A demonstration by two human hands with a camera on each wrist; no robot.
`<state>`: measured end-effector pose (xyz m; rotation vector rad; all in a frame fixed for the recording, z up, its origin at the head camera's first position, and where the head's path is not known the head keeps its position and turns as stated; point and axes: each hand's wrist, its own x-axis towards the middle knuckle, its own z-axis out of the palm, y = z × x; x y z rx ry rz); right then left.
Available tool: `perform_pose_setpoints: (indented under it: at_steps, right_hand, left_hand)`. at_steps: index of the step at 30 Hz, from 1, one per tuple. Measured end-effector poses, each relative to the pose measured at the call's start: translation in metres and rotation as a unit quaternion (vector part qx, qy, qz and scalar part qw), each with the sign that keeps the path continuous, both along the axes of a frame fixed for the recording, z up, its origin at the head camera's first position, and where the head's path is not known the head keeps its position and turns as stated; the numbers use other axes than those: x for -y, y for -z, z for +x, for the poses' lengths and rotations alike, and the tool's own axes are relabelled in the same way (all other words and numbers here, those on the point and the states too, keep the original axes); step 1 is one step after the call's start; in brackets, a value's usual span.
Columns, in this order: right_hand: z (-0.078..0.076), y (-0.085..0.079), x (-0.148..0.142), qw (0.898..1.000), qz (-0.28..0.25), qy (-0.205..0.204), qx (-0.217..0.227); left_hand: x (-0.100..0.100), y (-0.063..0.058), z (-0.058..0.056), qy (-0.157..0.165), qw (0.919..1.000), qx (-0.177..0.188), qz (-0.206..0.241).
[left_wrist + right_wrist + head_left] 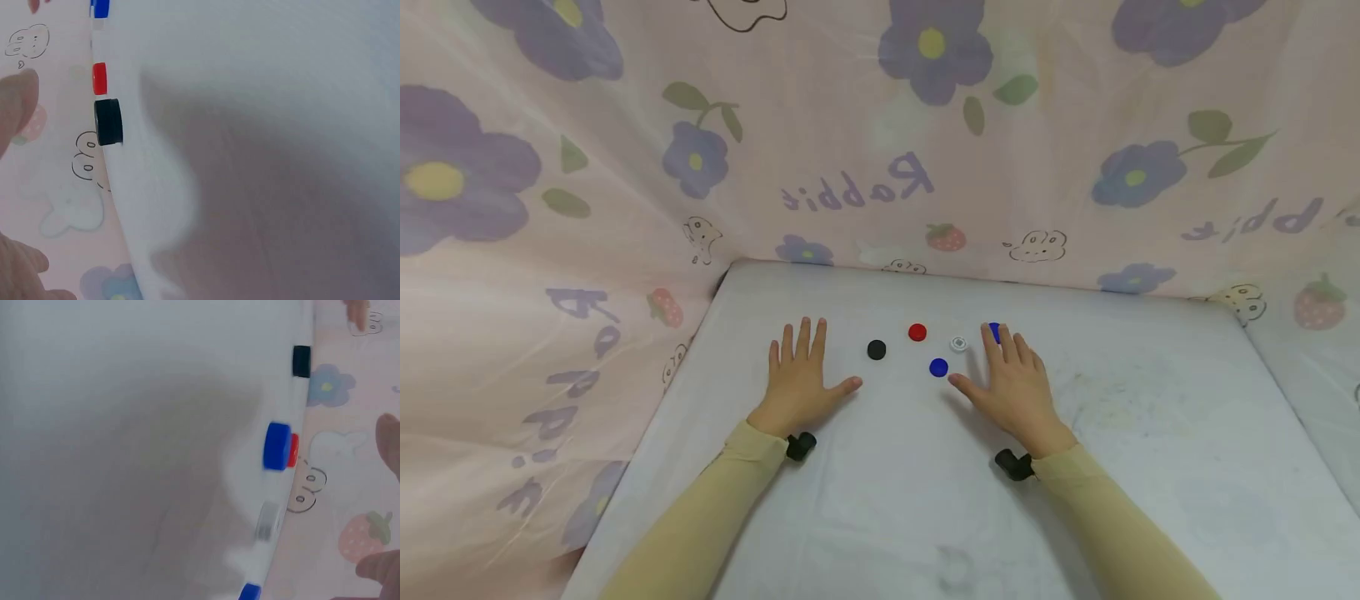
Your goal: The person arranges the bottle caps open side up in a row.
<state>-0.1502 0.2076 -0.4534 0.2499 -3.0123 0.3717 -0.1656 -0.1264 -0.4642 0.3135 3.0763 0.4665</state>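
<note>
Both hands are spread over a white table, fingers extended and holding nothing. The left hand [797,379] is left of a black round cap [876,350]. A red round cap [917,332] sits farther back, with a whitish, see-through round cap [958,343] to its right. Close to the right thumb's tip lies a blue round cap [938,367]. The right hand [1018,387] partly covers a second blue cap [995,332] with its index fingertip in the head view. In the left wrist view, the black cap [109,122] stands as a short, thick cylinder.
A white cloth covers the table [880,500]. Pink curtains [850,125] printed with flowers and rabbits hang along its back and sides. Small black wrist cameras [1015,465] are strapped on at both beige sleeves.
</note>
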Motion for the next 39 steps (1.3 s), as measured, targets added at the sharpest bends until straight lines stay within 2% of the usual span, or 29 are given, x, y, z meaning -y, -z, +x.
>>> perform_pose_setpoints:
  at_steps: [5, 9, 13, 20, 24, 27, 30, 35, 39]
  right_hand:
    - [-0.005, -0.002, 0.013, 0.999, -0.041, -0.011, 0.027]
    - [-0.009, 0.001, 0.024, 0.997, -0.067, -0.020, 0.032]
    - [-0.015, 0.006, 0.036, 0.995, -0.093, -0.035, 0.023]
    - [-0.024, 0.013, 0.052, 0.991, -0.122, -0.048, 0.023]
    - [-0.025, 0.015, 0.061, 0.987, -0.147, -0.058, 0.011]
    - [-0.026, 0.016, 0.070, 0.980, -0.188, -0.069, 0.010]
    - [-0.027, 0.016, 0.081, 0.966, -0.247, -0.069, 0.033]
    - [-0.030, 0.014, 0.096, 0.938, -0.334, -0.053, 0.077]
    - [-0.031, 0.013, 0.103, 0.922, -0.369, -0.033, 0.110]
  left_hand:
    - [-0.004, -0.002, -0.003, 0.023, 0.9979, 0.030, 0.052]
    - [-0.007, -0.002, -0.006, 0.044, 0.9924, 0.036, 0.109]
    - [-0.009, -0.001, -0.011, 0.051, 0.9847, 0.038, 0.162]
    - [-0.015, -0.003, -0.018, 0.049, 0.9689, 0.081, 0.229]
    - [-0.016, 0.001, -0.025, 0.049, 0.9516, 0.113, 0.281]
    - [-0.014, 0.006, -0.033, 0.053, 0.9373, 0.127, 0.320]
    - [-0.011, 0.010, -0.041, 0.061, 0.9290, 0.134, 0.339]
    - [-0.009, 0.010, -0.047, 0.071, 0.9248, 0.150, 0.342]
    - [-0.010, 0.011, -0.051, 0.076, 0.9222, 0.154, 0.347]
